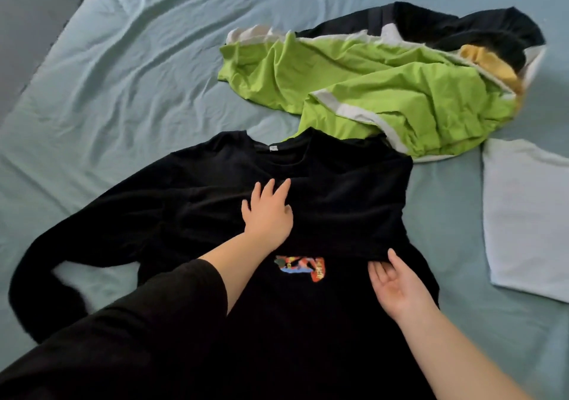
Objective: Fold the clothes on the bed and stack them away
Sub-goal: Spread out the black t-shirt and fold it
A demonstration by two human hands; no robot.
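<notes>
A black long-sleeved shirt [338, 190] with a small colourful print lies spread on the bed in front of me, collar away from me. One sleeve is folded across its chest and the other trails off to the left. My left hand [269, 213] presses flat on the chest with its fingers spread. My right hand [397, 285] lies palm up at the end of the folded sleeve, its fingertips touching the cuff. Behind the shirt sits a heap of clothes: a lime green garment [385, 91] with white trim on top of a black garment [446, 26].
A folded white garment [526, 218] lies flat at the right of the bed. The light blue sheet [138, 70] is wrinkled, with bare room at the left and back. The bed's edge [58, 33] runs diagonally at the upper left, grey floor beyond.
</notes>
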